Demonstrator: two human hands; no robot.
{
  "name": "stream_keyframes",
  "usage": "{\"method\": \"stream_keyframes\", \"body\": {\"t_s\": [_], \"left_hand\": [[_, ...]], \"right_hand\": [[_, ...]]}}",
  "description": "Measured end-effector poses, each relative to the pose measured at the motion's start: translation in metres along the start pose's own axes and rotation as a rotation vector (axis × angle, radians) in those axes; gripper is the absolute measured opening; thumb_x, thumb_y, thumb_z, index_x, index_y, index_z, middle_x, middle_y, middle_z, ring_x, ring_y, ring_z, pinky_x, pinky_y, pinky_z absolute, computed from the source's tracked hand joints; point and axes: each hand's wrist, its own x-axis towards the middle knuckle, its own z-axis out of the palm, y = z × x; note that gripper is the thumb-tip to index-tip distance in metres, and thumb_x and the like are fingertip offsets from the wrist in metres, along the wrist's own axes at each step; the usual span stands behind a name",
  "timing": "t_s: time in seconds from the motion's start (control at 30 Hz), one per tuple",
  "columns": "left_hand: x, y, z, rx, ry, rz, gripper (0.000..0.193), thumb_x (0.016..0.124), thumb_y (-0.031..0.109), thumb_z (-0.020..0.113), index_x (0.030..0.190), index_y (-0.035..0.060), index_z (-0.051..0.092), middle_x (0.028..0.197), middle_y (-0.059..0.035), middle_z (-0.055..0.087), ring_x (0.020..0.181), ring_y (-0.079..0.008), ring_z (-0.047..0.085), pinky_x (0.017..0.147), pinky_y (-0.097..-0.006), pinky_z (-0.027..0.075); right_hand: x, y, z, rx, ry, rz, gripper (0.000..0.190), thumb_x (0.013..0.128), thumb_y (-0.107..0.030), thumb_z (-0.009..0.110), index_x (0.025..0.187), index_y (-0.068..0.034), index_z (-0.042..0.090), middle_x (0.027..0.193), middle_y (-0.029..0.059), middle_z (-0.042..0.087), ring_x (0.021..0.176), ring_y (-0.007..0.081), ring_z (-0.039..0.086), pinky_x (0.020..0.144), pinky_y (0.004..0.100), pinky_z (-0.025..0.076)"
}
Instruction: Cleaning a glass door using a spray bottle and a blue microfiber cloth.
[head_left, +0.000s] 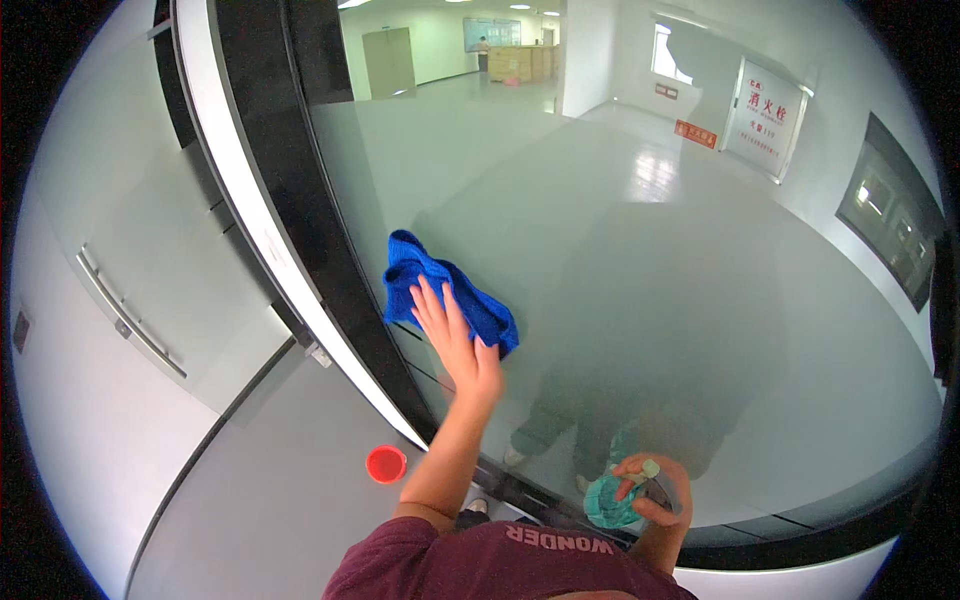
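Observation:
My left hand lies flat against a blue cloth, holding it pressed to a large glass pane. The cloth is bunched, near the pane's left edge beside a black frame strip. Low on the right, my right hand grips a spray bottle with a translucent green body and a pale nozzle. The bottle is close to the glass, where a faint reflection of it shows. Part of its trigger head is hidden by my fingers.
A red cup-like container stands on the grey floor at lower left. A white door edge runs beside the frame. Further left is a door with a long metal handle. Through the glass, a distant person stands near wooden crates.

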Motion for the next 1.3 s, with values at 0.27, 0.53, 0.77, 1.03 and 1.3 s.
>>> {"method": "stream_keyframes", "body": {"t_s": [0.27, 0.53, 0.77, 1.03, 1.3], "left_hand": [[-0.045, 0.054, 0.012, -0.069, -0.131, 0.164, 0.051, 0.084, 0.038, 0.048, 0.124, 0.0065, 0.056, 0.146, -0.0277, 0.028, 0.138, -0.0481, 0.016, 0.108, -0.0629, 0.003], [0.022, 0.043, 0.001, 0.041, -0.176, 0.432, 0.044, 0.073, 0.044, 0.058, 0.112, 0.025, 0.068, 0.135, -0.0155, 0.047, 0.128, -0.0421, 0.035, 0.102, -0.0654, 0.016], [0.076, 0.004, -0.007, 0.005, 0.021, 0.239, 0.06, 0.088, 0.029, 0.039, 0.139, -0.002, 0.039, 0.149, -0.0258, 0.025, 0.14, -0.0445, 0.016, 0.111, -0.0566, 0.005], [0.025, -0.003, 0.005, -0.077, 0.114, -0.089, 0.068, 0.089, 0.035, 0.033, 0.145, -0.003, 0.022, 0.153, -0.0236, 0.015, 0.142, -0.042, 0.01, 0.112, -0.0541, 0.003], [-0.032, 0.03, 0.017, -0.014, 0.05, -0.174, 0.065, 0.092, 0.039, 0.03, 0.143, -0.0013, 0.025, 0.152, -0.0258, 0.016, 0.141, -0.0452, 0.01, 0.111, -0.0581, 0.004]], "right_hand": [[0.001, -0.008, -0.001, -0.081, 0.001, 0.029, 0.042, 0.081, -0.017, 0.07, 0.116, 0.003, 0.056, 0.11, 0.0156, 0.063, 0.077, 0.023, 0.066, 0.068, 0.0358, 0.052], [0.0, -0.012, 0.005, -0.141, 0.036, 0.091, 0.041, 0.081, -0.017, 0.069, 0.116, 0.001, 0.057, 0.11, 0.0137, 0.063, 0.079, 0.0226, 0.067, 0.069, 0.034, 0.05], [0.002, -0.011, 0.007, -0.161, 0.085, 0.052, 0.04, 0.079, -0.015, 0.069, 0.114, 0.001, 0.058, 0.106, 0.0134, 0.065, 0.076, 0.0226, 0.068, 0.071, 0.0339, 0.051], [0.005, -0.009, 0.002, -0.157, 0.004, -0.03, 0.035, 0.077, -0.002, 0.066, 0.109, 0.009, 0.058, 0.102, 0.0221, 0.065, 0.071, 0.025, 0.067, 0.06, 0.0328, 0.054], [0.011, -0.015, 0.0, -0.119, -0.047, 0.079, 0.034, 0.081, -0.016, 0.066, 0.111, 0.0, 0.061, 0.097, 0.0117, 0.066, 0.076, 0.0213, 0.067, 0.07, 0.0328, 0.051]]}}
